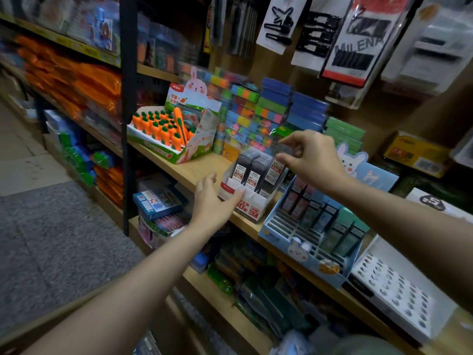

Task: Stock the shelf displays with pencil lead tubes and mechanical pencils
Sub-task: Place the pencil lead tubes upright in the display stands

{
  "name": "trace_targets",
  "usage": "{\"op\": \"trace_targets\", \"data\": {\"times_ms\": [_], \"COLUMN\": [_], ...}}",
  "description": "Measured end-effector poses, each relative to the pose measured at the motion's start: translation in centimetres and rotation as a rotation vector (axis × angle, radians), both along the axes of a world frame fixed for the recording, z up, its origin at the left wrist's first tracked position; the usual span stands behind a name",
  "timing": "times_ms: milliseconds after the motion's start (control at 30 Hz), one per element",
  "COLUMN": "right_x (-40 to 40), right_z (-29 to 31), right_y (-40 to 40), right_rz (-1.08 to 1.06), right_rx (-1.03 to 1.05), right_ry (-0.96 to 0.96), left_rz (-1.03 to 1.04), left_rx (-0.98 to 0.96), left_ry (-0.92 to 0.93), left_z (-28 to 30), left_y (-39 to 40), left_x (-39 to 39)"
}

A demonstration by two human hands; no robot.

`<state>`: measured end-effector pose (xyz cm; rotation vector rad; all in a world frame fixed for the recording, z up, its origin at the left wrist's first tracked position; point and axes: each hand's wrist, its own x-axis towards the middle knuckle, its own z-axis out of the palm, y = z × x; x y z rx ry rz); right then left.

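Left hand (pixel 213 201): I see fingers straight, touching the white lead display box (pixel 249 201), frame centre.
Right hand (pixel 311 156): thumb and forefinger apart above the pencil lead tubes (pixel 252 172), gripping nothing.
Tubes: upright in box.

shelf (pixel 194 172): pale matt wood | lead box (pixel 249 201): white glossy card

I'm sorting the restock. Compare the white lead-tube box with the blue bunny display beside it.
The white lead-tube box is small, plain white with red labels; the blue bunny display is bigger, light blue with rabbit art. The white box looks packed with dark tubes; the blue display has empty slots at its front. The left hand touches the white box; no hand touches the blue display. Both sit on the same wooden shelf.
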<state>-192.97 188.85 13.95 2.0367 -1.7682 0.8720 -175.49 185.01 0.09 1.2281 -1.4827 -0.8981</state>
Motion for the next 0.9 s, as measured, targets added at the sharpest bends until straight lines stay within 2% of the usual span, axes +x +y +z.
{"op": "trace_targets", "data": {"times_ms": [167,367,667,767,833,900], "right_x": [-0.2,0.1,1.1,1.1,2.2,4.3], "right_z": [-0.9,-1.9,-2.2,-1.7,-2.8,-5.7], "right_y": [-0.7,-1.4,-0.3,1.7,4.2,7.1], "right_rz": [0.02,-0.073,-0.126,-0.021,0.148,0.296], "right_rx": [0.069,0.147,0.174,0.104,0.009,0.021], "right_ry": [0.035,0.121,0.254,0.099,-0.115,-0.304], "left_rz": [0.056,0.067,0.048,0.039,0.014,0.035], "left_rx": [-0.027,-0.001,0.032,-0.005,-0.051,-0.049], "left_ry": [0.057,0.165,0.132,0.141,0.189,0.165], "left_z": [0.2,-0.1,0.4,0.0,-1.4,-4.0], "left_y": [-0.2,-0.3,0.2,2.1,4.4,7.3], "left_x": [-1.9,-2.3,-2.1,-0.6,1.3,3.5]}}
